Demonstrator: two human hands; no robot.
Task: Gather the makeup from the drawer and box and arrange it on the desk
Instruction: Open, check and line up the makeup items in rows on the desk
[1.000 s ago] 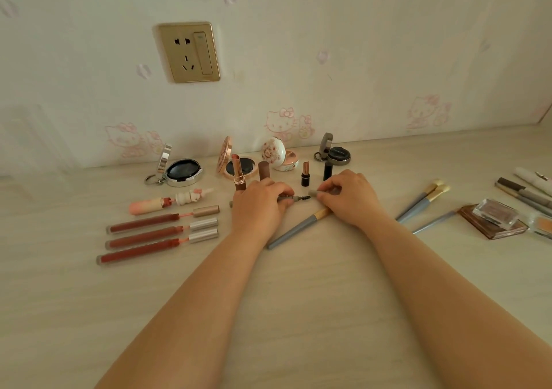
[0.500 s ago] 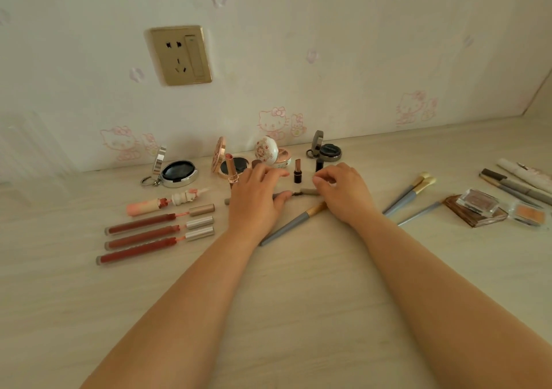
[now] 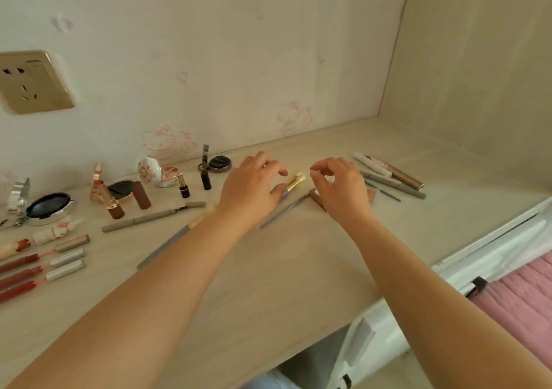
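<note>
**Hands over the brushes at mid-tabletop**

Makeup lies spread along the pale wooden tabletop (image 3: 268,284) below a wall with faint cat stickers and a gold wall socket (image 3: 31,82). The left hand (image 3: 249,190) hangs palm down over two makeup brushes (image 3: 294,179); its fingers are curled loosely and its thumb touches a brush handle, with nothing gripped. The right hand (image 3: 340,191) hovers just beside it, fingers bent and released, above a brown palette (image 3: 318,198) that it mostly hides. A thin grey brush (image 3: 283,210) lies between the two wrists. To the right rest several pencils and tubes (image 3: 391,176). To the left lie a grey eyebrow pencil (image 3: 152,216), an uncapped lipstick (image 3: 110,200) standing upright, open compacts (image 3: 49,207) and a row of lip glosses (image 3: 38,264) with their caps off.
</note>
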